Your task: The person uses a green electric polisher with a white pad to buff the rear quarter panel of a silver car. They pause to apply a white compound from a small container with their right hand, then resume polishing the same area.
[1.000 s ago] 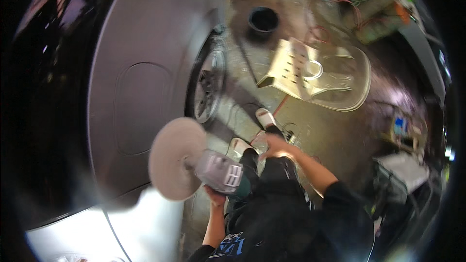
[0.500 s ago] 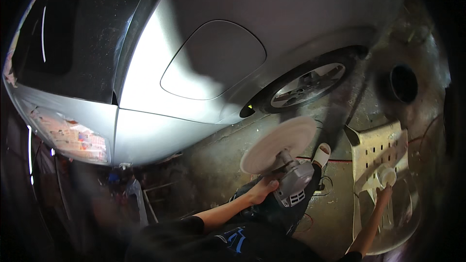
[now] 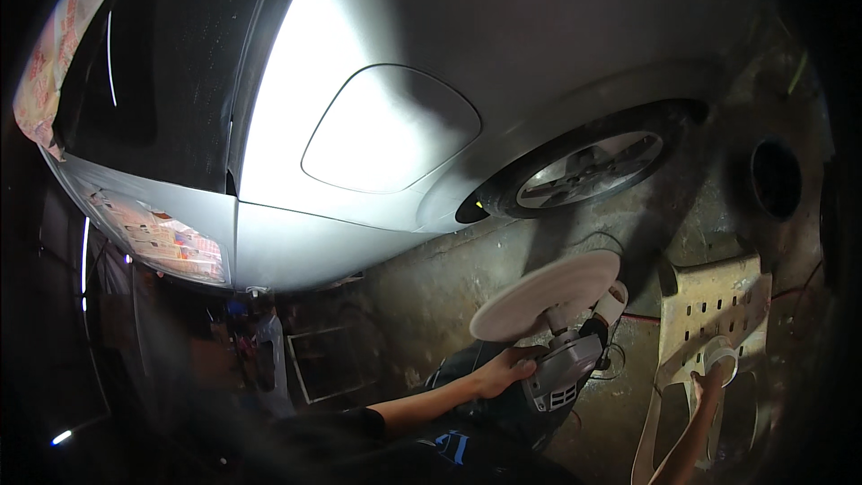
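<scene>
My left hand (image 3: 505,373) is closed around the side of a grey power polisher (image 3: 564,370). The polisher's large round pale pad (image 3: 548,295) faces up toward the car, apart from the bodywork. Off to the right, my right hand (image 3: 708,387) grips a small whitish round tub or cup (image 3: 721,357) over a worn cream plastic chair (image 3: 716,295); whether the tub rests on the chair, I cannot tell. Ahead stands the silver-grey car (image 3: 314,216), its rounded fuel flap (image 3: 388,130) lit by a bright glare.
A car wheel (image 3: 588,172) sits to the right of the flap. Printed paper covers the lamp area (image 3: 160,235) at the left. A dark round bucket-like container (image 3: 775,180) stands at the far right. A red cord (image 3: 639,317) runs along the concrete floor.
The view has shifted. The polisher now appears lower and farther right, still in my left hand. My right hand keeps its grip on the tub. Glare now covers more of the fuel flap.
</scene>
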A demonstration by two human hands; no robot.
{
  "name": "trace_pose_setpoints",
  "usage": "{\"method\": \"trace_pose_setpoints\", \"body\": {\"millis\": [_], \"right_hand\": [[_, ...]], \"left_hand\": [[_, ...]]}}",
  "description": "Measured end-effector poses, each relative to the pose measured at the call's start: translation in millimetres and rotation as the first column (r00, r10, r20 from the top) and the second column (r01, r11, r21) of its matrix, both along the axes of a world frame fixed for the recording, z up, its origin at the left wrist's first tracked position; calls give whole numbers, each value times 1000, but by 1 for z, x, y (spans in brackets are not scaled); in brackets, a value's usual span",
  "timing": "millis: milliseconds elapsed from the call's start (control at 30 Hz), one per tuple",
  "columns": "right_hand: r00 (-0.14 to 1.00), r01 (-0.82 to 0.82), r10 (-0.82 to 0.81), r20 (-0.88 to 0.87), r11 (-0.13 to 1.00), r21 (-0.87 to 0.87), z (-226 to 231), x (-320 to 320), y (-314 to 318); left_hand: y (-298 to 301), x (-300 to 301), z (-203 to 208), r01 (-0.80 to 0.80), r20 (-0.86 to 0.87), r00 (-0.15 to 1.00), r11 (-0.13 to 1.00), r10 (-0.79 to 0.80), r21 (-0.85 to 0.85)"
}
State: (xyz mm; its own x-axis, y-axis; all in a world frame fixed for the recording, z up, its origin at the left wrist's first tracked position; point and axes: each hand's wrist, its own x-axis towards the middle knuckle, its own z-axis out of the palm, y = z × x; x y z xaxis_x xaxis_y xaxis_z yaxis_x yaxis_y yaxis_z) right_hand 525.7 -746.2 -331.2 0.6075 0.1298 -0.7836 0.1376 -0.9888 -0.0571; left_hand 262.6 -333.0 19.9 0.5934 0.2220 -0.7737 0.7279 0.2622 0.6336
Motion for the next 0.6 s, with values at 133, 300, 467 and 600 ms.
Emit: {"method": "trace_pose_setpoints", "body": {"millis": [133,300,467,600], "right_hand": [[985,-29,16,-172,997,-75,-93,-6,-57],[961,-210,158,-226,950,-231,-98,19,-56],[918,-296,210,-337,927,-229,-101,29,-56],[938,-254,178,-296,936,-243,-123,27,-87]], "left_hand": [[6,9,-7,36,-20,999,999,-36,16],[4,-4,-15,-17,6,1000,997,17,-76],[0,2,-15,-10,-27,1000,999,9,-31],[7,1,-21,20,-40,999,986,-27,-168]]}}
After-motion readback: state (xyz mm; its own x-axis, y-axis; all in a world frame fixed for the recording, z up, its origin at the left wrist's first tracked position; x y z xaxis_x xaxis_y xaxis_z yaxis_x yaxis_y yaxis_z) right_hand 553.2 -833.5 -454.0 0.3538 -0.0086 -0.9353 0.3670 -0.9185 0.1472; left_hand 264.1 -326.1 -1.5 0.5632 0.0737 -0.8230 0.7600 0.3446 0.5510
